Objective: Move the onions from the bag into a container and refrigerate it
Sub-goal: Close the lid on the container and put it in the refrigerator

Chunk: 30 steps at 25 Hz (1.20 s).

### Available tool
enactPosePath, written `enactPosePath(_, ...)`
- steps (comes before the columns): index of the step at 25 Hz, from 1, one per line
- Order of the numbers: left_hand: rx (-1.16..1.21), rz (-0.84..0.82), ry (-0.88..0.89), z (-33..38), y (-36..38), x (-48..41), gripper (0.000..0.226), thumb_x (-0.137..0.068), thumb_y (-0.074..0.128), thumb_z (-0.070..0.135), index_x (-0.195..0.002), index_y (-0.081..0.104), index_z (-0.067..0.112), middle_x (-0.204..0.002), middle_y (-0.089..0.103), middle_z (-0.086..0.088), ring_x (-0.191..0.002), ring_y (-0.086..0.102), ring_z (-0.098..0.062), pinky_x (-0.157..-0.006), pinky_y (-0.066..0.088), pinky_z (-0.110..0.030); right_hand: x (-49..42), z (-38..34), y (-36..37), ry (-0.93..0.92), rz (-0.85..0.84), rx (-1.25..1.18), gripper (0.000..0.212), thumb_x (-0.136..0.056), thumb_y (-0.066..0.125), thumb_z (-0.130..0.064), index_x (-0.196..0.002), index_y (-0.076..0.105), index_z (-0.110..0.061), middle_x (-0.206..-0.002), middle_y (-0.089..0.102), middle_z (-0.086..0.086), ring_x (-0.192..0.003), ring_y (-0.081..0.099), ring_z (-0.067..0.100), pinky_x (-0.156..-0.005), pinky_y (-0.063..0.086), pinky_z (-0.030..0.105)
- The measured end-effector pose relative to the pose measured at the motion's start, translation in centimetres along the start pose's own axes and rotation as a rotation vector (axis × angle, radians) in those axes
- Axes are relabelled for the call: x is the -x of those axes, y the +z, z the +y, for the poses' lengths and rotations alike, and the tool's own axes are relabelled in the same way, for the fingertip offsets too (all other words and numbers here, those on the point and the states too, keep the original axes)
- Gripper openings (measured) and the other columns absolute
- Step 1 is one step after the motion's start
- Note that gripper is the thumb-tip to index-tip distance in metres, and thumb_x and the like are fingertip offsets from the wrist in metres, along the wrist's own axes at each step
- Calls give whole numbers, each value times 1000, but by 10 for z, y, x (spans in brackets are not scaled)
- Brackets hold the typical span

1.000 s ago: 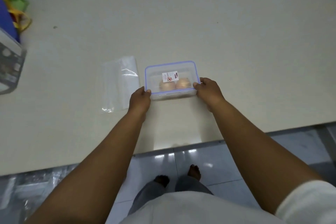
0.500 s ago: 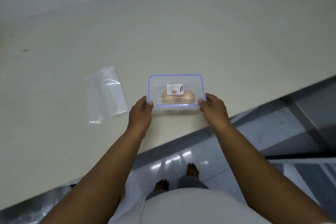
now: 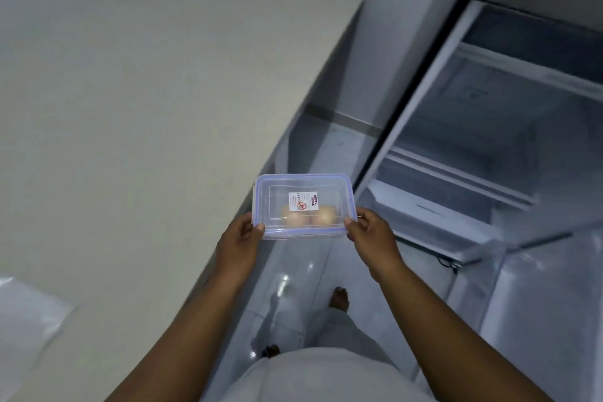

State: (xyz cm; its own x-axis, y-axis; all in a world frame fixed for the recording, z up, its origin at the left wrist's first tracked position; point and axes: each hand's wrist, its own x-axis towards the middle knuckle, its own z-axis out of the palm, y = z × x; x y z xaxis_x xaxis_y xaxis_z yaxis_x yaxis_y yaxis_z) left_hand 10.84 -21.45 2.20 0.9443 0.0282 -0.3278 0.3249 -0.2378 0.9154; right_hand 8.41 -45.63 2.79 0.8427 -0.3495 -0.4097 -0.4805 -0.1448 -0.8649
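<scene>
1. Lifted off the tabletop [image 3: 137,114] since the earlier frames, the container [image 3: 301,206] is now being carried in the air past the tabletop's edge, above the tiled floor [image 3: 293,274], with the view turned toward an open refrigerator [image 3: 483,127].
2. The container is being held level, lid up, its long axis running left to right across the view; the label [image 3: 302,200] on the lid is lying near the middle, its print turned sideways.
3. Two onions [image 3: 308,216] are being seen through the clear lid, side by side along that long axis, toward the near side.
4. The left hand [image 3: 239,246] is being kept clamped on the container's near left corner, thumb on the lid's rim.
5. The right hand [image 3: 372,238] is being kept clamped on the near right corner in the same way, so the hands are being held apart with the container between them.
6. The plastic bag [image 3: 29,320] is being left lying flat on the tabletop at the lower left, well apart from the container.
7. Pale shelves are being shown inside the refrigerator, to the right of and beyond the container.
</scene>
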Motion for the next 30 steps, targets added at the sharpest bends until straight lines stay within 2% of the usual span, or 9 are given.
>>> enactPosePath(3, -6, -148, -13, 13, 55, -7, 24, -93, 57, 19, -116, 65, 22, -106, 70, 7, -99, 64, -8, -75, 44, -18, 4, 23, -53, 64, 124, -13, 29, -91, 60, -29, -120, 60, -25, -115, 67, -2, -102, 65, 17, -91, 53, 37)
enactPosePath(6, -96, -284, 1, 27, 113, -18, 21, -94, 57, 20, -113, 63, 27, -102, 67, 9, -95, 63, -8, -68, 42, -15, 2, 41, -103, 104, 237, -50, 29, -92, 60, -29, -121, 61, -25, -116, 68, -1, -101, 66, 18, -93, 53, 39)
enactPosePath(11, -201, -454, -34, 45, 210, -42, 28, -97, 52, 24, -124, 59, 22, -114, 63, 1, -102, 60, -14, -84, 47, -29, -24, 70, -174, 159, 355, -83, 28, -92, 59, -30, -120, 62, -26, -113, 69, 0, -100, 66, 19, -91, 54, 40)
enactPosePath(16, -255, -483, -47, 39, 294, -73, 29, -98, 51, 26, -126, 57, 25, -116, 62, 2, -98, 59, -10, -78, 46, -25, -80, 98, -227, 162, 400, -77, 21, -93, 56, -25, -110, 62, -37, -112, 69, 2, -102, 65, 24, -94, 51, 46)
enactPosePath(20, -236, -490, -49, 17, 374, -120, 29, -98, 52, 22, -126, 57, 30, -111, 63, 14, -100, 58, 0, -83, 42, -22, -158, 141, -265, 159, 463, -70, 22, -93, 58, -22, -104, 61, -41, -104, 70, -4, -100, 67, 23, -94, 51, 48)
enactPosePath(22, -212, -497, -19, 5, 411, -151, 26, -98, 52, 19, -119, 60, 32, -109, 65, 13, -100, 59, 0, -83, 43, -21, -202, 164, -280, 144, 481, -50, 20, -93, 58, -22, -106, 64, -37, -101, 70, -6, -99, 67, 26, -93, 52, 48)
enactPosePath(24, -198, -484, 5, -3, 446, -184, 24, -98, 52, 17, -106, 61, 38, -104, 66, 8, -93, 61, -6, -78, 47, -21, -247, 184, -294, 126, 487, -15, 23, -93, 57, -24, -114, 66, -21, -106, 72, 6, -100, 67, 32, -93, 51, 53)
enactPosePath(26, -200, -473, 15, -13, 482, -217, 20, -98, 51, 18, -103, 61, 34, -104, 65, -2, -86, 60, -16, -71, 50, -25, -294, 202, -310, 111, 486, 34, 23, -91, 57, -26, -109, 68, -16, -104, 72, 13, -97, 66, 36, -90, 51, 55)
enactPosePath(30, -244, -441, 71, -20, 538, -281, 20, -97, 51, 18, -111, 65, 14, -109, 68, -19, -99, 63, -34, -96, 51, -46, -376, 210, -332, 101, 489, 116, 29, -91, 52, -30, -106, 69, -12, -104, 72, 17, -93, 67, 35, -87, 54, 50)
